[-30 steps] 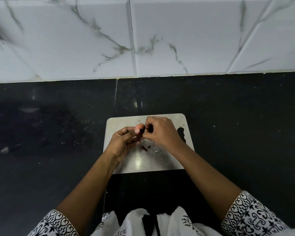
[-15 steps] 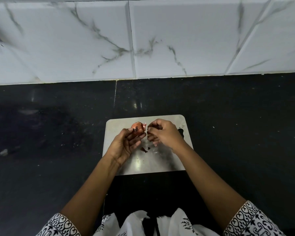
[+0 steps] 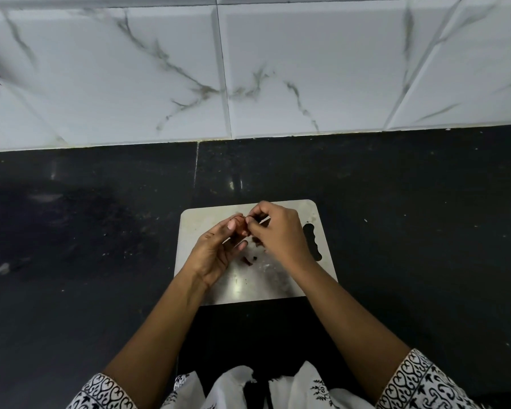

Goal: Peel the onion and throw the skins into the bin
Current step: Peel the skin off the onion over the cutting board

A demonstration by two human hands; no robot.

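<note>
- The left hand (image 3: 216,252) has its grip closed on the onion (image 3: 242,228). The thumb lies up along the near side and the fingers curl under it, with the palm side toward the camera.
- The right hand (image 3: 278,231) comes in from the other side with its fingers curled. Its grip is pinched together at the top of the onion, thumb tip against fingertip. Whether it holds a flap of skin or the bulb itself is too small to tell.
- The onion is small and reddish-brown and mostly hidden between the two hands. It is held over the far half of the cutting board (image 3: 207,228).
- A few dark scraps of skin (image 3: 250,259) lie on the board just below the hands, on the person's side. More dark bits sit under the right hand's fingers.
- The board is pale grey with rounded corners. A wavy handle slot (image 3: 311,242) runs along its right edge, just beside the right wrist.
- The board lies flat on a black, speckled tabletop (image 3: 410,231). A thin seam in the tabletop runs from the wall toward the board's far left corner.
- Behind the tabletop stands a wall of white tiles (image 3: 307,69) with grey marble veins.
- Both forearms are bare up to patterned black-and-white sleeves (image 3: 425,382) at the bottom of the view. White cloth (image 3: 236,385) shows between them.
</note>
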